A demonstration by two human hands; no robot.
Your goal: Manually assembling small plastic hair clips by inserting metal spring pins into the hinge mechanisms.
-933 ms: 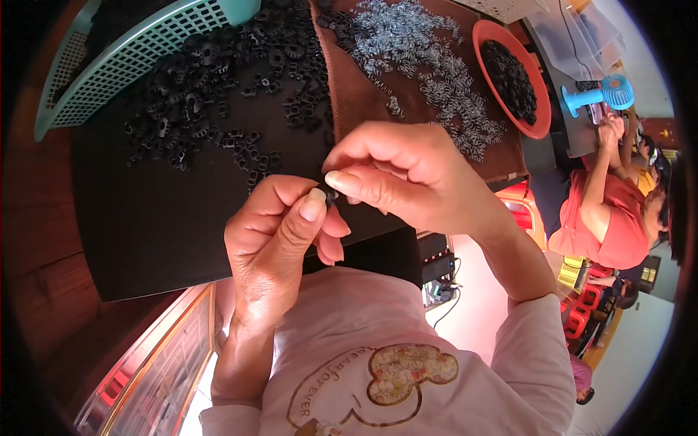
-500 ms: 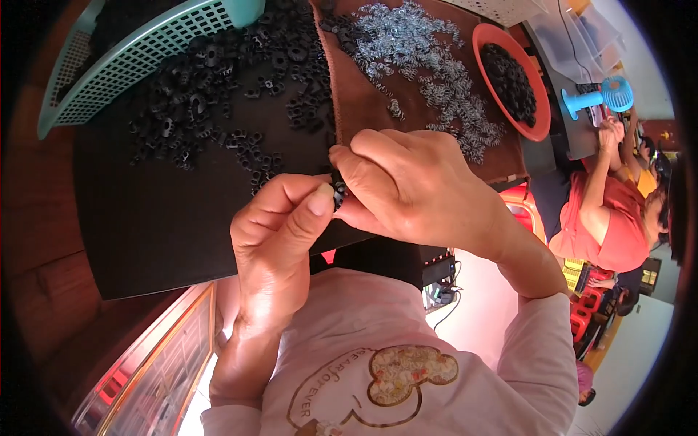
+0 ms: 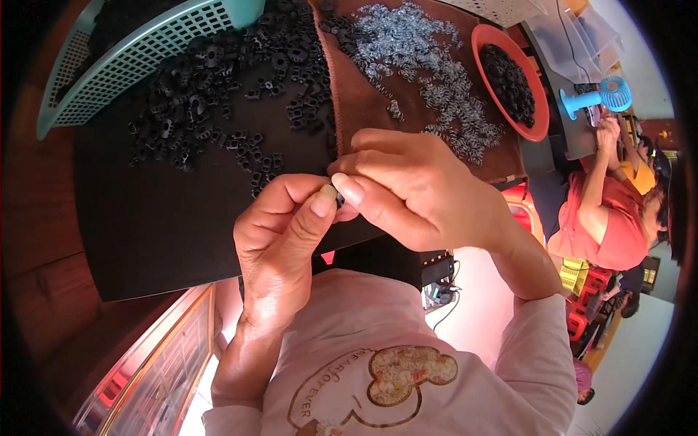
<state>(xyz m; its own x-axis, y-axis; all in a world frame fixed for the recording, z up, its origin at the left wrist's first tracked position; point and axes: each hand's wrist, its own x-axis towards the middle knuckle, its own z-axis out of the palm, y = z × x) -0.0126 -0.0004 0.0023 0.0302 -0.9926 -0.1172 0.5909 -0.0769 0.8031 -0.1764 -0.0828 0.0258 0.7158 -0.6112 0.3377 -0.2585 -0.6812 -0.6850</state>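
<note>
My left hand and my right hand meet fingertip to fingertip above the near edge of a black mat. Between the thumbs sits a small black part, mostly hidden by the fingers. Both hands pinch it. A heap of small black plastic parts lies on the mat beyond my left hand. A pile of small silvery metal rings lies on a brown cloth beyond my right hand.
A teal mesh basket lies tipped at the far left. An orange-red bowl of black parts stands at the far right. A blue hand fan stands behind it. Another person in an orange top sits to the right.
My right hand slid left over the left fingertips and then drew back a little; the fingertips of both hands stay pinched together around the small part.
</note>
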